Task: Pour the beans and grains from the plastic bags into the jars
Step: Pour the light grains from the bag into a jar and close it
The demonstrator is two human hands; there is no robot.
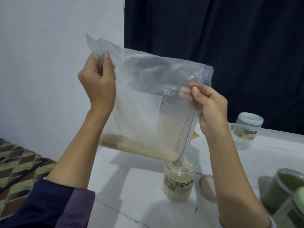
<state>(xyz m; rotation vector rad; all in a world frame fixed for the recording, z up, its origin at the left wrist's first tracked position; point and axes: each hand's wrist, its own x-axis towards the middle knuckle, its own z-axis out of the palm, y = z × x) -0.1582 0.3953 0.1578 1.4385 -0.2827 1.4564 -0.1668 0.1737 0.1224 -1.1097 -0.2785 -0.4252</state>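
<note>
A large clear zip bag [148, 102] hangs tilted above the white table [131, 186]. My left hand [97, 83] grips its upper bottom corner. My right hand [209, 104] pinches the blue zip edge near the mouth. Pale grains [136, 145] lie along the bag's lower edge and run toward its lowest corner, which sits in the mouth of an open clear jar [179, 180]. The jar is nearly full of the same pale grains and has a printed label.
A beige lid [205, 186] lies flat right of the jar. A closed, empty-looking jar with a white lid [246, 130] stands at the back right. Jars of green contents [283, 191] stand at the right edge. A dark curtain [213, 38] hangs behind; a patterned mat [18, 162] lies left.
</note>
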